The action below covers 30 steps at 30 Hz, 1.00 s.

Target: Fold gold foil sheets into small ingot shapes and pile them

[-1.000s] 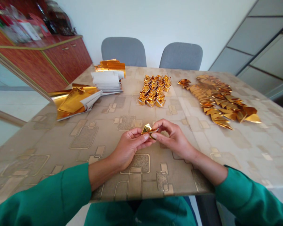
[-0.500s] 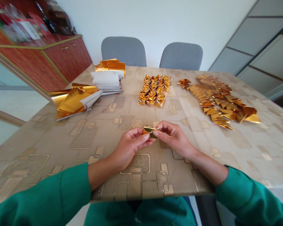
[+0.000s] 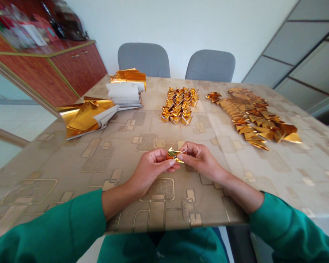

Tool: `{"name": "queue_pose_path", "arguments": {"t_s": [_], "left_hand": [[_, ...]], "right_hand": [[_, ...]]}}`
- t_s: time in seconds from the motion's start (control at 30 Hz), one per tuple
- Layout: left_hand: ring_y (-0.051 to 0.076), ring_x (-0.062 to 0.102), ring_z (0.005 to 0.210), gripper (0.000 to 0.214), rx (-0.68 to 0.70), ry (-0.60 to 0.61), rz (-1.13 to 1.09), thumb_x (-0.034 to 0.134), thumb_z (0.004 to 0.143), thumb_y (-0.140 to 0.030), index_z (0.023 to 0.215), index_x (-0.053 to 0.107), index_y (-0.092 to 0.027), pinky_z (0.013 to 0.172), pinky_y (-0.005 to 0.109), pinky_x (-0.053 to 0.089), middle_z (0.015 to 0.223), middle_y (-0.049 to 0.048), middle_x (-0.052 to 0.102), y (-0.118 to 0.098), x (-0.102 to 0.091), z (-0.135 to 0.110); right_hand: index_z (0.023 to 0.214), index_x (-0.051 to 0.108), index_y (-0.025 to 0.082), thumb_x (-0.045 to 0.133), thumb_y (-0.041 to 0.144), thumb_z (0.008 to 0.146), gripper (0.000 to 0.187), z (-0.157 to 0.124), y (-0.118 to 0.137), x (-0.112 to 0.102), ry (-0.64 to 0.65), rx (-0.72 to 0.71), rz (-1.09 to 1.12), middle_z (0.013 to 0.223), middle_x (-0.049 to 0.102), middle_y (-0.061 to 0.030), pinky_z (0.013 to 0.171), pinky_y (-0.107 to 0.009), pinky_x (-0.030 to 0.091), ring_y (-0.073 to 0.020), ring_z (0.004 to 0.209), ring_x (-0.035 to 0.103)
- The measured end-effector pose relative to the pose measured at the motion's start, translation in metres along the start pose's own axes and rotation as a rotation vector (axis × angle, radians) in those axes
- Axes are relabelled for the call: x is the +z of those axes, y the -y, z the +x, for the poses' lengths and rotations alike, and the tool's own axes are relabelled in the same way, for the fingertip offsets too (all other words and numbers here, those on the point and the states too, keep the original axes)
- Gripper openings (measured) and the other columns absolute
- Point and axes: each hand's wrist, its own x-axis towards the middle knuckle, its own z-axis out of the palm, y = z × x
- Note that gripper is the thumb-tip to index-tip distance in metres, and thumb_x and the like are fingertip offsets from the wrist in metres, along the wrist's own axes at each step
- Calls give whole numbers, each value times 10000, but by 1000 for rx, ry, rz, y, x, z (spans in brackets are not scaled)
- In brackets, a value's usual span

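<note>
Between my two hands, just above the near half of the table, is a small folded gold foil paper ingot (image 3: 174,155) with white edges showing. My left hand (image 3: 153,164) pinches its left side between thumb and fingers. On its right side, my right hand (image 3: 198,157) grips with thumb and index finger. Part of the paper is hidden behind the fingertips. Farther back, rows of finished-looking gold paper ingots (image 3: 178,106) stand close together. To their right lies a spread of flat, pointed folded gold papers (image 3: 252,120).
Stacked gold and white paper sheets (image 3: 124,93) and a fanned pile of gold sheets (image 3: 84,118) lie at the table's left. Two grey chairs (image 3: 144,60) stand behind the patterned table (image 3: 98,197). A reddish wooden cabinet (image 3: 79,67) is at the far left.
Both hands stay in nearly the same place. The gold paper between them has shifted shape a little: its front flap is folded outward and a pointed tip shows at the left.
</note>
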Motion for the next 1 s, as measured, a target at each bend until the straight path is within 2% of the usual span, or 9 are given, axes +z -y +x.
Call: {"name": "queue_pose_path", "arguments": {"t_s": [0.17,0.43,0.63,0.83,1.0], "left_hand": [[153,715,718,277,44,-37,-42,821,691,-301,713,591,-149,659,231,537,745,36,740,1,-1,0],[158,722,720,309,19,-24,-35,834,678,-313,687,574,-147,641,218,534,719,29,731,2,-1,-1],[144,718,718,265,15,29,-17,795,733,-321,861,647,-141,665,224,546,808,35,742,1,-2,1],[156,705,693,244,74,-42,34,771,751,-349,761,644,-141,627,234,534,758,52,741,0,-4,1],[147,700,682,231,44,-12,20,770,753,-329,760,643,-137,619,222,524,749,56,743,0,-5,1]], "right_hand": [[820,591,190,702,481,811,312,3,1,-1,1,19,82,738,607,20,626,-247,435,-107,660,534],[737,574,187,627,448,884,305,-1,9,-1,-52,-35,-43,681,559,25,596,-244,393,-110,636,490],[737,559,186,612,474,888,329,2,3,-2,-24,-33,-81,669,533,27,585,-246,378,-110,630,466],[798,563,183,662,504,841,338,0,0,3,51,51,56,710,545,29,566,-235,361,-100,626,463],[728,504,193,686,472,830,348,-2,-1,4,34,45,62,670,501,41,552,-242,330,-97,595,418]]}}
